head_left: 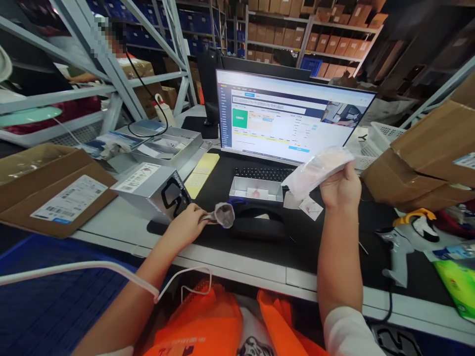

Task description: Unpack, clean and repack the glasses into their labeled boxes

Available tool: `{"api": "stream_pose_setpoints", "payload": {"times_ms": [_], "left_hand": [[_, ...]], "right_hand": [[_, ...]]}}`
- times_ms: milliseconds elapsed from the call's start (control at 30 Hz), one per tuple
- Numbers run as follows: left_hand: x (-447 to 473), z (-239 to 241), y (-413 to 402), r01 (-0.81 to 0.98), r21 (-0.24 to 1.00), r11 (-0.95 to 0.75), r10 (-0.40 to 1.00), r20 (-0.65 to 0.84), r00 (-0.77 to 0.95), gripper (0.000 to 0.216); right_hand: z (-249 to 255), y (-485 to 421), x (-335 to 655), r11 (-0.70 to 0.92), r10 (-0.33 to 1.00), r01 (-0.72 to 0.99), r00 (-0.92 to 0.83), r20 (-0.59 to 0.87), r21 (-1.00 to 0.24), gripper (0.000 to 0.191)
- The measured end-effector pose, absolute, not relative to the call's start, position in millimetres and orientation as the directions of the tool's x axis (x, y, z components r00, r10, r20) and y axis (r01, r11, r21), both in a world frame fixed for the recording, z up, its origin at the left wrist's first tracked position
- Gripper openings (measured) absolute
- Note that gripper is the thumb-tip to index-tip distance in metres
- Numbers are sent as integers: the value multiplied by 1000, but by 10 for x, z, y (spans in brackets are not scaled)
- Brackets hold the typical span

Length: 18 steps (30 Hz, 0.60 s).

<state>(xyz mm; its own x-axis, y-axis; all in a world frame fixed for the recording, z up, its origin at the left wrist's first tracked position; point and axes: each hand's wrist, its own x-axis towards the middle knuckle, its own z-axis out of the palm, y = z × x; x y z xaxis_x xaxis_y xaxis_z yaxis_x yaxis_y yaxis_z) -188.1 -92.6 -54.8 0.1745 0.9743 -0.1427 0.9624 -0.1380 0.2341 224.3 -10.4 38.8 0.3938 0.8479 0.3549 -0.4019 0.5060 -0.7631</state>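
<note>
My right hand (342, 192) is raised at the right of the monitor, its fingers closed on a packet in whitish clear plastic wrap (317, 170). Low over the black desk mat, my left hand (185, 225) pinches a crumpled greyish piece (224, 215) with a rounded end; its exact kind cannot be made out. Just behind that hand stands a silver box with black lettering (154, 190). Between my hands lies an open silver tray (256, 189) with white paper inside. Small white cards (310, 208) lie below the packet.
A lit monitor (289, 116) and keyboard (260, 173) stand behind. Yellow slips (202, 174) lie left of them. Cardboard boxes (70, 195) flank the desk. At right lie a handheld scanner (397, 254) and a green packet (456, 284). A white cable (85, 266) crosses my left forearm.
</note>
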Motion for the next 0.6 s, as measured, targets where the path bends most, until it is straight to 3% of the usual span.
{"api": "stream_pose_setpoints", "payload": {"times_ms": [133, 267, 400, 600], "left_hand": [[-1589, -356, -895, 898, 358, -255, 967, 120, 226, 54], [-1022, 25, -737, 555, 700, -449, 893, 357, 273, 53], [-483, 178, -563, 189, 907, -377, 890, 298, 345, 78], [-374, 84, -424, -96, 976, -194, 913, 215, 346, 72]], "right_hand": [[310, -76, 2067, 454, 879, -401, 347, 327, -795, 32], [236, -125, 1793, 398, 910, -396, 287, 300, -828, 33], [215, -233, 1581, 300, 954, -409, 121, 275, -862, 35], [238, -280, 1589, 250, 966, -354, 32, 255, -901, 37]]}}
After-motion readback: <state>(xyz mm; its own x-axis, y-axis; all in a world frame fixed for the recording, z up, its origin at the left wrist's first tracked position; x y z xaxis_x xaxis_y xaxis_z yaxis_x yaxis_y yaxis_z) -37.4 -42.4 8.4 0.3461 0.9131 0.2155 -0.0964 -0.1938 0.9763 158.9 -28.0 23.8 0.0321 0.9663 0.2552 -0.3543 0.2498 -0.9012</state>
